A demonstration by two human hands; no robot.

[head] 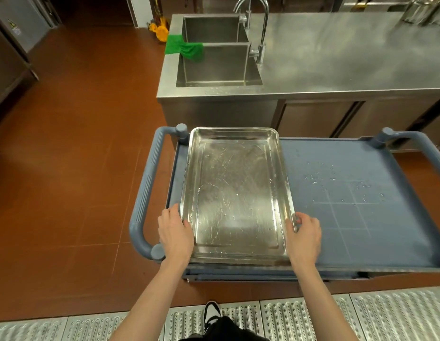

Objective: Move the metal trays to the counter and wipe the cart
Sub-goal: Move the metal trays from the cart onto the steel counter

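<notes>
A shiny metal tray [235,193] lies on the left half of the blue cart [349,205], and further tray rims show stacked beneath its near edge. My left hand [175,232] grips the tray's left rim near the front corner. On the right rim, my right hand [303,233] holds on at the same height. Water drops dot the tray and the bare right part of the cart top. The steel counter [337,57] stands just behind the cart. A green cloth [184,48] hangs over the divider of the sink [216,67].
A tall tap [259,28] rises beside the double sink. Metal pots [425,11] stand at the counter's far right. The cart has blue handles [145,193] at both ends. Red floor lies to the left, and perforated metal grating [312,318] runs under my feet.
</notes>
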